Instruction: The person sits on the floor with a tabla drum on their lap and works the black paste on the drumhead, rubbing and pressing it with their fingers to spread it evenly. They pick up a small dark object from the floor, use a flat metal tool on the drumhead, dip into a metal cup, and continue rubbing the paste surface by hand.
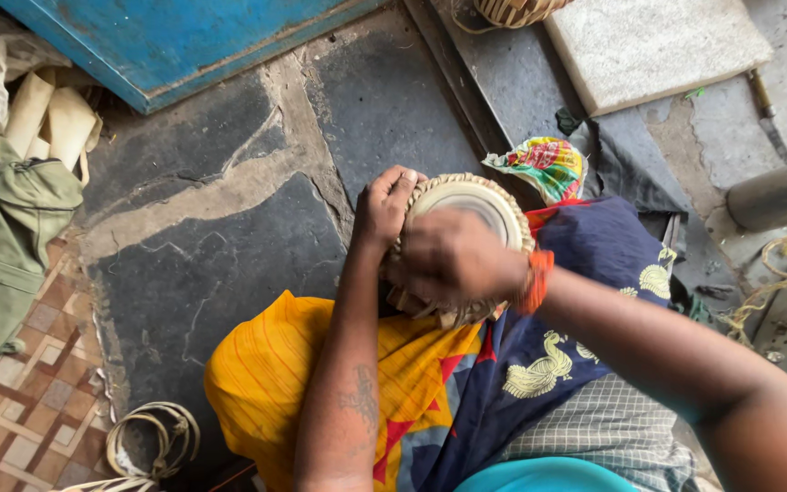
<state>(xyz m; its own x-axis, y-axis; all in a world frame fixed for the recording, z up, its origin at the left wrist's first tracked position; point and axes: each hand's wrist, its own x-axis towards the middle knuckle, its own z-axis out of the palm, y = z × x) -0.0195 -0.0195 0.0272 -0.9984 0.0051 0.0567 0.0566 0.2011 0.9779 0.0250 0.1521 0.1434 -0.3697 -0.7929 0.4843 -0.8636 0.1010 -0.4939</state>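
Note:
A small drum [472, 202] with a pale skin head and a braided tan rim rests on my lap. My left hand [383, 206] grips its left rim, fingers curled over the edge. My right hand [450, 260], blurred, lies across the front of the drum head with fingers bent; whether it holds anything is hidden. An orange bangle [536, 281] sits on my right wrist. Yellow and navy printed cloth [466, 383] covers my legs below the drum.
Dark stone slabs [229, 237] lie ahead, with a blue board [175, 36] at the top. A green bag [2, 237] sits left, coiled tan straps [152, 442] lower left. A grey stone block [658, 46] and metal cylinder [781, 191] are at the right.

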